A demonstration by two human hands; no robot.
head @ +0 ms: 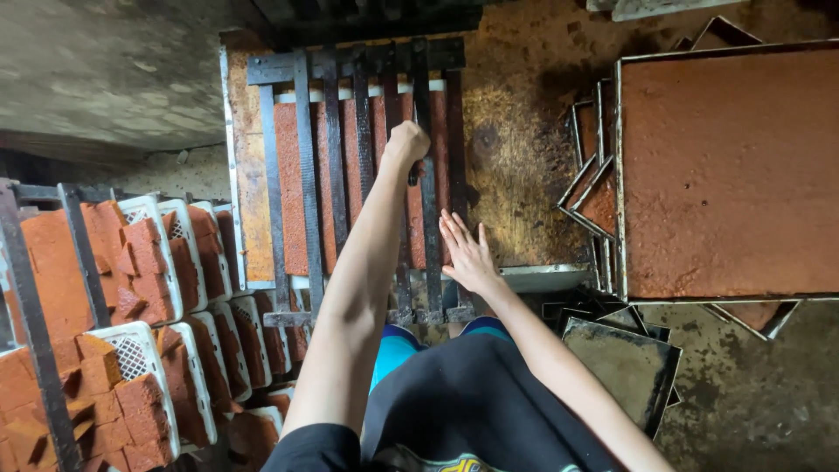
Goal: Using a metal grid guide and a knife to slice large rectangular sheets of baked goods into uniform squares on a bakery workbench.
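Head view: left hand [408, 142] fisted around 1 bar of dark metal slatted grid [354, 175], which lies over reddish-brown slab in pale tray [236, 175]. Bars' long axis runs away from person. Right hand [468, 253] open, flat on nearer bar ends, closer to body.

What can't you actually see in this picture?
- Head view: what the left hand grips; its closed fingers cover it.
- The slab under the grate: bars hide strips of it.
- The person's legs: hidden by dark clothing.
- The big tray: cut off by the right edge.
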